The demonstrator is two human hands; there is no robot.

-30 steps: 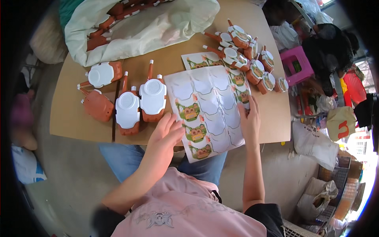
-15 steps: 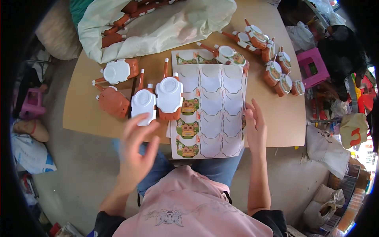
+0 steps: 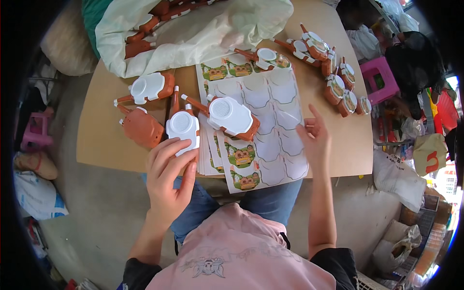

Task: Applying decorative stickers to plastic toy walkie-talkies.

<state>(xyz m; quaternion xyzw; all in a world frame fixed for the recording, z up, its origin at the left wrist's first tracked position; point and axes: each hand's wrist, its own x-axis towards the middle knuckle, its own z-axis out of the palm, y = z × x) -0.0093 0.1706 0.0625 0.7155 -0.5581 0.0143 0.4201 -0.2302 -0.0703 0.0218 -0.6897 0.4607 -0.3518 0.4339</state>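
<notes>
My left hand (image 3: 170,175) is at the lower end of an upright white-and-brown toy walkie-talkie (image 3: 182,126); the fingers lie over its face and the thumb is at its bottom edge. Another toy walkie-talkie (image 3: 234,117) lies tilted on a sheet of stickers (image 3: 272,137). That sheet carries white outlined shapes, with colourful cartoon stickers left in one column. At the sheet's right edge my right hand (image 3: 316,140) is open, fingers apart, holding nothing. More printed sheets (image 3: 208,150) lie beneath.
Two more toys, one white-faced (image 3: 146,88) and one brown side up (image 3: 141,126), lie at left. Several stickered toys (image 3: 334,88) cluster at right. A large white sack (image 3: 193,41) of brown toys covers the table's far side. A pink stool (image 3: 379,82) stands beyond the right edge.
One walkie-talkie has gone from beside the sheet onto it, tilting left. The top sheet has turned and shifted right, baring the sheets below. My left hand has closed in on the other toy.
</notes>
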